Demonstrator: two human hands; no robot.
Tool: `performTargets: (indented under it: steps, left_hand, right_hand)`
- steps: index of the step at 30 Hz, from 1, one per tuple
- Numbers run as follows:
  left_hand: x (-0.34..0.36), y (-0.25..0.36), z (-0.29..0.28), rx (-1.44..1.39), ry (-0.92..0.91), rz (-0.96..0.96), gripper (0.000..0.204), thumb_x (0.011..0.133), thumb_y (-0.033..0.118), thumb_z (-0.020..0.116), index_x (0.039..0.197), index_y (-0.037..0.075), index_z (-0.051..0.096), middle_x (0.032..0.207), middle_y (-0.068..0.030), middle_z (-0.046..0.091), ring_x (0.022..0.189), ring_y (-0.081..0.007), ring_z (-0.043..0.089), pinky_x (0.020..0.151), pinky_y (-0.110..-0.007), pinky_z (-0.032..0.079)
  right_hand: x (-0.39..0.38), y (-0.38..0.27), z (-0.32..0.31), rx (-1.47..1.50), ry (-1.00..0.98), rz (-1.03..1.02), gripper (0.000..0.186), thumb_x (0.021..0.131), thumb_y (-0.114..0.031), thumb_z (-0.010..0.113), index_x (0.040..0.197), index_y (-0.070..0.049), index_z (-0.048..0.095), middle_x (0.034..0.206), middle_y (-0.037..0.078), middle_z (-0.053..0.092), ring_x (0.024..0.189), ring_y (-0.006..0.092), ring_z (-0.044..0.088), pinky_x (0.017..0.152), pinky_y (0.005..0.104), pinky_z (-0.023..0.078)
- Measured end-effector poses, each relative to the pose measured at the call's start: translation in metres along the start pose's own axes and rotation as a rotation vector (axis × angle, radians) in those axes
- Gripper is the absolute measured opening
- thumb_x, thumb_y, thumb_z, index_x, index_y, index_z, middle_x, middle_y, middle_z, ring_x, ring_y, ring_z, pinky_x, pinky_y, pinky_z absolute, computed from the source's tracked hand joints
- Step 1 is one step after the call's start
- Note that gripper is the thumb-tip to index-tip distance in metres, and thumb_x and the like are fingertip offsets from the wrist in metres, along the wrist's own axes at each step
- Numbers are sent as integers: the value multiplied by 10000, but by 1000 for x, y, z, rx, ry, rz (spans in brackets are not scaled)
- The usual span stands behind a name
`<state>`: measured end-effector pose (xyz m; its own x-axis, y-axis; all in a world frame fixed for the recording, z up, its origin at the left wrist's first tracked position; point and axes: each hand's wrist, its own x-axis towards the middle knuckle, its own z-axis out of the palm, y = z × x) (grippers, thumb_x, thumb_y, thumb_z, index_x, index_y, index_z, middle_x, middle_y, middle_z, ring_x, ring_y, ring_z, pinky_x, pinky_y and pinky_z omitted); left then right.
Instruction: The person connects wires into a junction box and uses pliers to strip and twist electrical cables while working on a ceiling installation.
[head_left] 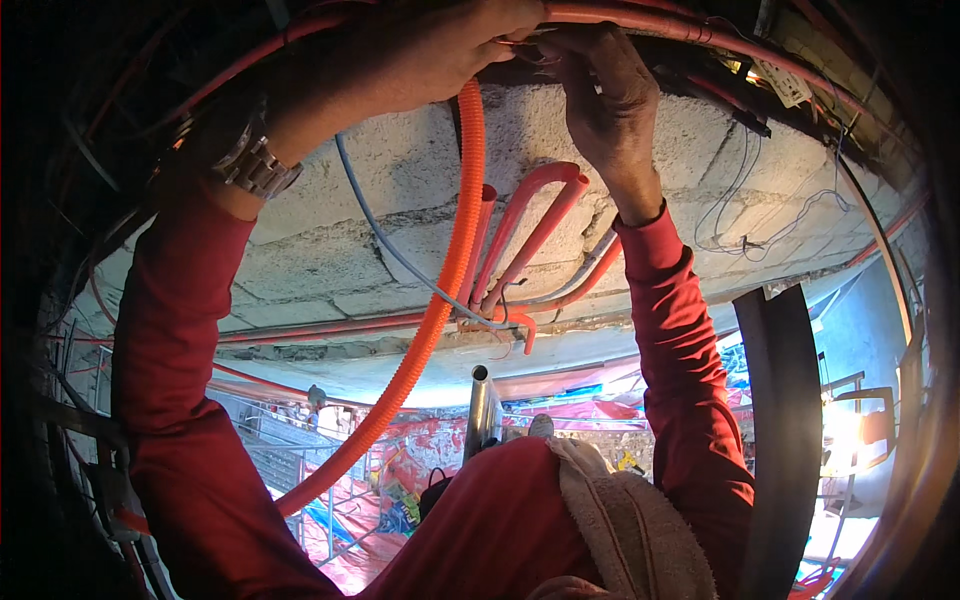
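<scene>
Nearest the camera, a beige cloth (630, 520) lies over the person's red-sleeved front, and beyond it a grey metal tube (482, 410) stands upright. The ribbed orange flexible conduit (440, 300) climbs from lower left to the top, where the left hand (420, 50), a metal watch (255, 160) at its wrist, has its fingers closed around the conduit's upper end against the grey block wall (380, 200). The right hand (605, 95) pinches thin wires (520, 42) at the conduit mouth, fingers together, so feeding wire appears to be in hand, calling for a steady grip beside the smooth red pipes (530, 225).
</scene>
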<state>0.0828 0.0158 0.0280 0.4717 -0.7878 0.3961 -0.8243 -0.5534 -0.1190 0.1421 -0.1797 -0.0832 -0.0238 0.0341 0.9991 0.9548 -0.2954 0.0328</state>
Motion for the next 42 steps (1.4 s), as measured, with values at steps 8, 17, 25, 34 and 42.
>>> performTargets:
  steps: [8, 17, 25, 34, 42]
  left_hand:
    - [5, 2, -2, -31, -20, -65, 190, 969, 48, 677, 1115, -63, 625, 953, -172, 676, 830, -253, 667, 672, -385, 564]
    - [4, -3, 8, -2, 80, 16, 146, 980, 57, 657, 1081, -46, 633, 944, -181, 675, 790, -263, 658, 674, -396, 542]
    - [3, -3, 10, -32, 123, -1, 117, 990, 60, 640, 1055, -37, 634, 907, -183, 663, 744, -259, 638, 663, -399, 518]
    - [14, -4, -5, -571, -47, -132, 116, 995, 44, 626, 976, -70, 626, 728, -159, 613, 642, -197, 600, 594, -373, 476]
    - [7, -1, 9, -32, 220, 139, 70, 994, 10, 600, 976, -51, 628, 732, -141, 603, 666, -217, 607, 600, -397, 484]
  right_hand:
    - [-9, -1, 0, 42, 40, 103, 211, 894, 57, 731, 1057, -76, 716, 885, 56, 684, 778, 171, 696, 660, 303, 551]
    - [-2, 26, -22, 281, -122, 63, 369, 1013, -29, 615, 1372, -89, 557, 1155, 109, 692, 1046, 183, 686, 846, 345, 596]
    - [-16, 3, 24, 952, 235, 211, 316, 1021, 89, 516, 1282, -35, 644, 1168, 85, 717, 1015, 177, 692, 875, 311, 560]
    - [-13, 9, 2, 690, 49, 299, 200, 1044, 30, 546, 1188, -30, 671, 1105, 45, 724, 1019, 135, 676, 873, 315, 543]
    - [-4, -2, 4, 675, 43, 284, 159, 1027, 42, 568, 1136, -34, 655, 1095, 42, 701, 1027, 139, 669, 898, 302, 536]
